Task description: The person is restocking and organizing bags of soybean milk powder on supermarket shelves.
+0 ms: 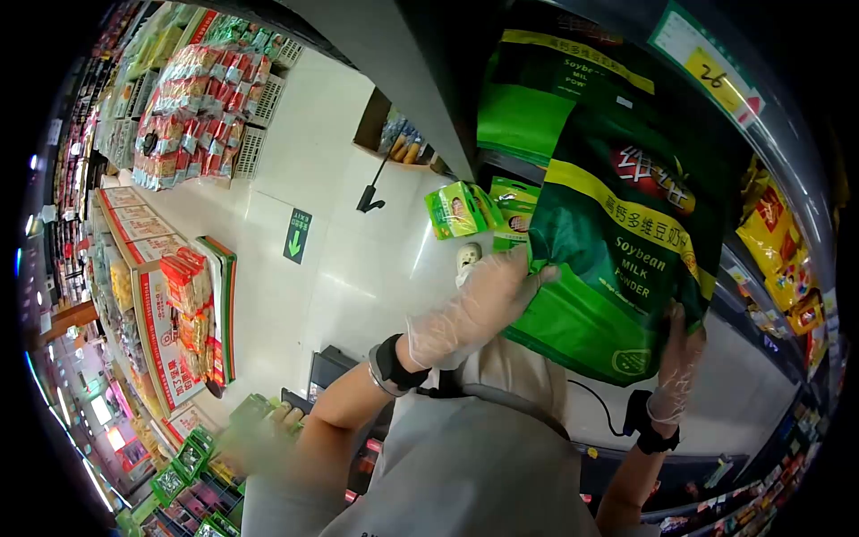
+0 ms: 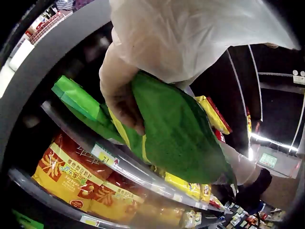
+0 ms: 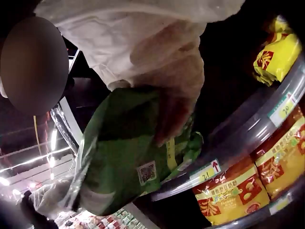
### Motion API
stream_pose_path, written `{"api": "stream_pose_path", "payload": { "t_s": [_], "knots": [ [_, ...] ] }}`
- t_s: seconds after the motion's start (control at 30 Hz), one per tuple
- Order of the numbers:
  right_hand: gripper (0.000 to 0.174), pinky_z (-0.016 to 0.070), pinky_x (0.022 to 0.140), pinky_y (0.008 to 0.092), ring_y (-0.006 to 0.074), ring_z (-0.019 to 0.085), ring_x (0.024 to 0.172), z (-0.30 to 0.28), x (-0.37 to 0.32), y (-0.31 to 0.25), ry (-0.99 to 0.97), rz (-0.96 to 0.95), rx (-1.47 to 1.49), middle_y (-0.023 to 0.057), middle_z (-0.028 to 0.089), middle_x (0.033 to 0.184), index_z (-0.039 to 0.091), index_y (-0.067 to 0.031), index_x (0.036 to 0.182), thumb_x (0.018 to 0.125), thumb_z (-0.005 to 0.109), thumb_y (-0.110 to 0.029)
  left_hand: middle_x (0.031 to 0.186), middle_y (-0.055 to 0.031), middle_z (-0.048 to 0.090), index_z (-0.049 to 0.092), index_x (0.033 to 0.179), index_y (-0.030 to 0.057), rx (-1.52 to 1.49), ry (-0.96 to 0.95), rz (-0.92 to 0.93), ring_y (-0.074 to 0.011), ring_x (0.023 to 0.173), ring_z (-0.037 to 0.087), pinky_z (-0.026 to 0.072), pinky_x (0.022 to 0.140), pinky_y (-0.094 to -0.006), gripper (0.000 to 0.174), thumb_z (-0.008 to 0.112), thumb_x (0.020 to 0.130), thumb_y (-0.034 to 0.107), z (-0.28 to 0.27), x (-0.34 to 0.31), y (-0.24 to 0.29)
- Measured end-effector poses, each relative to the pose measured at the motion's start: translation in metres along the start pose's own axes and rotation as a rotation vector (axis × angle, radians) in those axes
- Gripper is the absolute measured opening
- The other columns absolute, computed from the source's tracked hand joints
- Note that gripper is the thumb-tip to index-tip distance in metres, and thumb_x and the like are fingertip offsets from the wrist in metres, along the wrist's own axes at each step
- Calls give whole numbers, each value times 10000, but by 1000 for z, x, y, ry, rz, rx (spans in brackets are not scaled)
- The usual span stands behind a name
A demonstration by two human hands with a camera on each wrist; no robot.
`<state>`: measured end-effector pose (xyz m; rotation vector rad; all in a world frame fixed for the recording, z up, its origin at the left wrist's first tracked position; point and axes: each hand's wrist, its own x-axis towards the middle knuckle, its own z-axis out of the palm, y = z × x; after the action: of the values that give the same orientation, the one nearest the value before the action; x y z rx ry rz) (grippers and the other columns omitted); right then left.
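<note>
A large green bag of soybean milk powder [image 1: 617, 242] is held up at the edge of a shelf, its printed front facing me. My left hand [image 1: 488, 300], in a clear plastic glove, pinches its left side, where the film bunches. On the lower right edge, my gloved right hand [image 1: 682, 353] grips the bag. The left wrist view has the left fingers [image 2: 125, 107] curled over the bag's edge. In the right wrist view, the right hand [image 3: 176, 90] holds the bag [image 3: 128, 143] from above. Behind it, a similar green bag [image 1: 523, 121] stands on the shelf.
The shelf's price strip [image 1: 707, 67] runs along the upper right. Yellow packets [image 1: 774, 242] sit to the right, with orange-yellow bags [image 2: 71, 176] on a lower tier. Green packs [image 1: 456, 210] are below on the left. Stacked goods [image 1: 201, 112] stand across the pale floor [image 1: 331, 197].
</note>
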<state>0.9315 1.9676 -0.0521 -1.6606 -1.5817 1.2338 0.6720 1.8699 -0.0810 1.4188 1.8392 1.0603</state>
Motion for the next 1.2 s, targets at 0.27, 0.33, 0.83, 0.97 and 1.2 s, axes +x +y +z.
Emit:
{"api": "stream_pose_path", "payload": {
  "t_s": [0.27, 0.33, 0.83, 0.97, 1.2],
  "knots": [
    [399, 419, 842, 302, 190, 520, 980, -8, -41, -16, 296, -13, 7, 133, 535, 1153, 462, 41, 1247, 921, 510, -185, 671, -226, 564, 514, 858, -41, 104, -278, -9, -407, 628, 569, 457, 556, -446, 443, 548, 869, 401, -16, 15, 9],
    [374, 430, 825, 287, 177, 517, 977, -13, -60, -51, 284, 140, 252, 130, 529, 1157, 501, 39, 1212, 918, 515, -191, 754, -222, 594, 531, 911, -52, 12, -262, 90, -383, 693, 591, 473, 612, -435, 521, 505, 874, 467, -25, 30, 15],
    [237, 414, 562, 251, 111, 482, 600, -82, -144, -32, 614, 98, -5, 56, 572, 689, 556, 66, 889, 908, 542, -170, 1246, -210, 493, 417, 1279, -20, -125, -794, -119, -297, 1086, 527, 412, 923, -365, 642, 406, 913, 507, 22, 40, 48],
    [248, 373, 538, 290, 137, 484, 572, -99, -162, -48, 598, -81, -183, 73, 577, 661, 574, 60, 838, 896, 524, -176, 1185, -203, 502, 307, 1365, 12, -331, -1081, -65, -280, 1081, 515, 421, 907, -349, 757, 348, 891, 600, 31, 29, 95],
    [206, 421, 697, 304, 161, 507, 836, -144, -230, -84, 907, -152, 58, 92, 548, 1002, 591, 40, 919, 879, 530, -153, 1277, -141, 440, 245, 1370, -32, -572, -813, 283, -196, 1085, 468, 410, 878, -309, 839, 756, 716, 89, 3, 4, 160]
  ]
}}
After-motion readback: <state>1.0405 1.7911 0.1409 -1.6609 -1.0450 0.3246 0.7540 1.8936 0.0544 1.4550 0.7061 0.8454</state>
